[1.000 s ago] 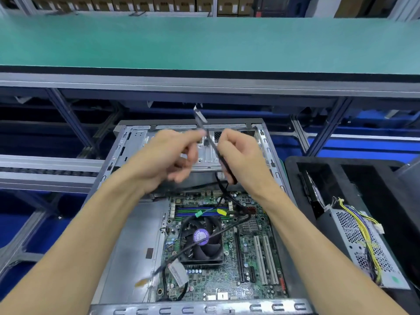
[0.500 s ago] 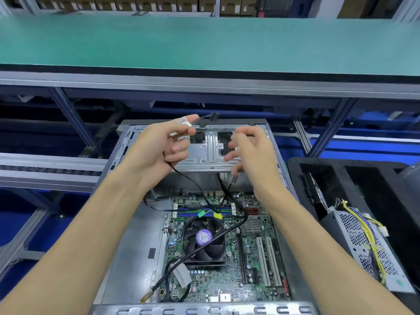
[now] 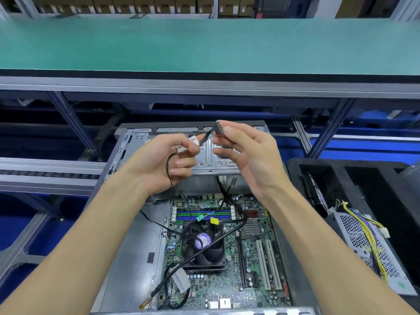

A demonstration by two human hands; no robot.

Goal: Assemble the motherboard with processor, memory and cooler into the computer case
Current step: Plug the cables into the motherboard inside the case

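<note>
While only the head view is available, it shows the work plainly enough. Both hands are raised above the open computer case [image 3: 127,223], a little apart. The left hand [image 3: 163,164] pinches a thin black cable [image 3: 169,176] at its white label, fingers curled round it, and the cable hangs in a loop below the palm. The right hand [image 3: 247,160] holds the cable's dark connector [image 3: 218,128] between thumb and fingertip, with its pin face turned toward the camera. In my judgement the plug is held up this way so that its orientation can be checked before seating, the left hand taking up slack so the lead does not drag across the board.

The motherboard [image 3: 254,278] lies flat inside the case, at the right of its floor. The cooler [image 3: 204,246] sits on it, presumably over the processor, which is hidden. Blue and green memory slots [image 3: 204,215] lie just behind the cooler; whether modules are fitted I cannot tell. A thicker black cable [image 3: 218,239] crosses over the cooler fan and ends near the case's near edge, unplugged by the look of it. It should be routed clear of the blades.

To the right, a black foam tray [image 3: 295,169] holds a perforated metal power supply [image 3: 363,246] with yellow wiring, not yet installed. A green-topped desk [image 3: 204,46] runs behind.
</note>
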